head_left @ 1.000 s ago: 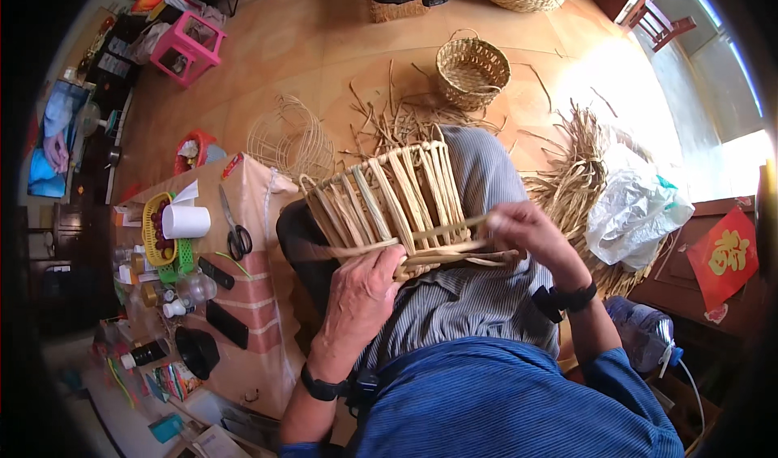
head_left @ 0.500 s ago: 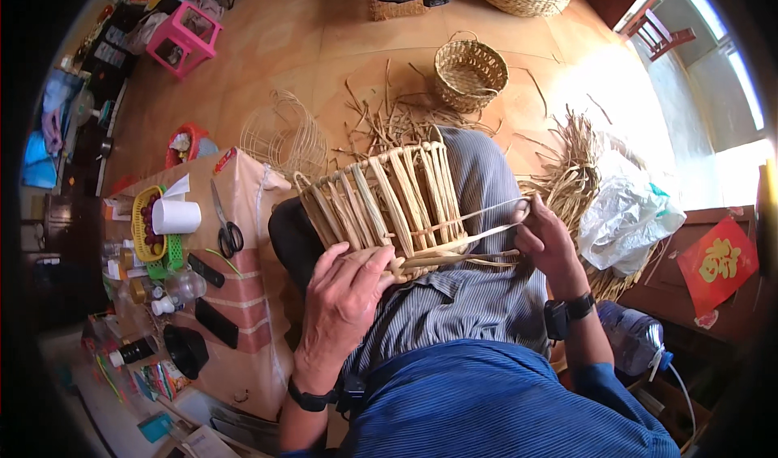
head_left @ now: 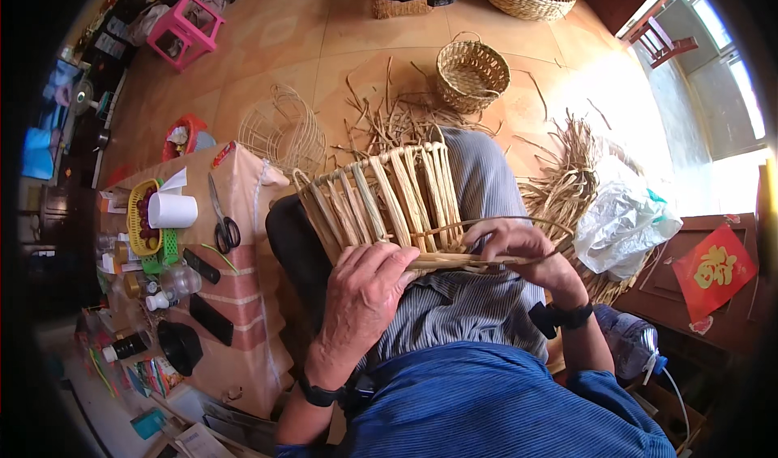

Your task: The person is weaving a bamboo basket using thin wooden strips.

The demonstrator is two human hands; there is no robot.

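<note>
A half-woven basket [head_left: 377, 195] of dried, straw-coloured plant stalks lies on its side across my lap, its upright stakes facing up. My left hand [head_left: 365, 292] grips its near edge, fingers bent over the weave and thumb toward the right. At the right end of that edge is my right hand [head_left: 527, 251], palm down, fingers curled at the weaving strands. A thin brown strand [head_left: 559, 225] loops out to the right around this hand. Its fingertips are partly hidden against the basket. Both wrists wear dark bands.
On the left, a covered table [head_left: 251, 272] holds black scissors [head_left: 227, 233], a paper roll [head_left: 173, 211], a yellow basket [head_left: 131, 219] and bottles. Loose stalks [head_left: 389, 122], a wire frame [head_left: 284, 130] and a finished round basket [head_left: 472, 73] occupy the floor. A stalk bundle [head_left: 571, 166] lies right, beside a plastic bag [head_left: 628, 215].
My right hand has moved left from the pulled-out strand ends to the basket's edge, turning palm down. The taut strands now form a loop. My left hand has shifted slightly right along the edge.
</note>
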